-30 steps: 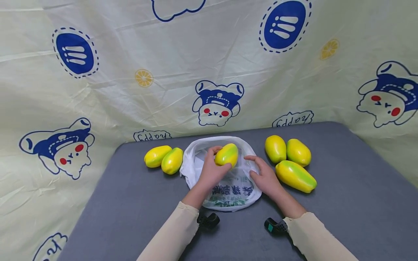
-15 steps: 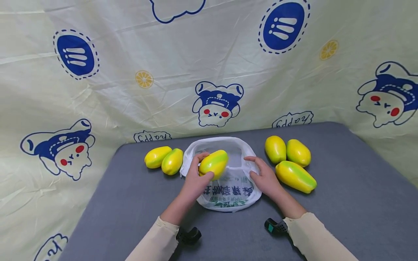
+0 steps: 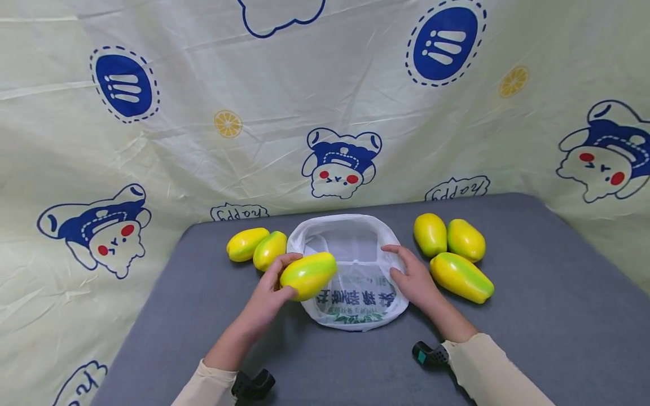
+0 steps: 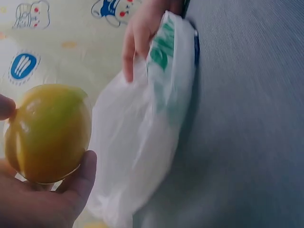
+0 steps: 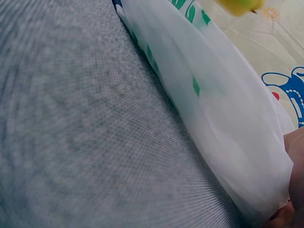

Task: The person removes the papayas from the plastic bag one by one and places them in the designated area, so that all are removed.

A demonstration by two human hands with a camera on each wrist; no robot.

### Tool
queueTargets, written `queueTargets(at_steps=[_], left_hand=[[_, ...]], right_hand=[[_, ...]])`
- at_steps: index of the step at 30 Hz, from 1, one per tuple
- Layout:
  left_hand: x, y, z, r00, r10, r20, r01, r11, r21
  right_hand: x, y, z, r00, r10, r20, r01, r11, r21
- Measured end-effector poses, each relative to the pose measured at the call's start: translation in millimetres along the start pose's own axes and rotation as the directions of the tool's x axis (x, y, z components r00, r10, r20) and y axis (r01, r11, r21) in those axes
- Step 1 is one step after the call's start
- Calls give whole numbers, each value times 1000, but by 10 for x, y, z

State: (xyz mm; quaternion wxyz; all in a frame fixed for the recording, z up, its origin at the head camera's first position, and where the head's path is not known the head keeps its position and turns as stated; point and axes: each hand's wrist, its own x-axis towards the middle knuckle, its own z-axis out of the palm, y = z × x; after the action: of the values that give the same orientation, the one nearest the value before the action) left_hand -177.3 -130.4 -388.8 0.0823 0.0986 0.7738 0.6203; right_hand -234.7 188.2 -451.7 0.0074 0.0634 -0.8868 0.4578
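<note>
My left hand (image 3: pixel 266 296) grips a yellow papaya (image 3: pixel 308 276) with a green end, raised over the left rim of a white plastic bag (image 3: pixel 350 219). In the left wrist view the thumb and fingers curve around the papaya (image 4: pixel 52 128). The bag stands open at mid-table, with dark lettering and green leaves printed on it; no fruit shows inside. My right hand (image 3: pixel 413 279) holds its right rim, fingers over the edge. The right wrist view shows the bag's outer wall (image 5: pixel 223 114), with that hand mostly cut off at the edge.
Two papayas (image 3: pixel 247 244) lie left of the bag, the nearer one partly behind my left hand. On the right, three more papayas (image 3: pixel 461 277) lie grouped on the grey table (image 3: pixel 538 316). A printed cloth (image 3: pixel 269 163) hangs behind the table.
My left hand has moved left and toward me with the papaya, from over the bag's opening to its left rim. The right hand stays at the right rim.
</note>
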Motion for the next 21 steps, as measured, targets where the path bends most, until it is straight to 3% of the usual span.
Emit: queueTargets(at_steps=[13, 21], left_hand=[[-180, -214, -459, 997, -49, -64, 54, 995, 80], [-213, -369, -622, 994, -92, -55, 98, 990, 105]], right_hand=[[3, 19, -11, 1000, 7, -9, -7, 1000, 14], [10, 9, -1, 1000, 10, -2, -10, 1000, 8]])
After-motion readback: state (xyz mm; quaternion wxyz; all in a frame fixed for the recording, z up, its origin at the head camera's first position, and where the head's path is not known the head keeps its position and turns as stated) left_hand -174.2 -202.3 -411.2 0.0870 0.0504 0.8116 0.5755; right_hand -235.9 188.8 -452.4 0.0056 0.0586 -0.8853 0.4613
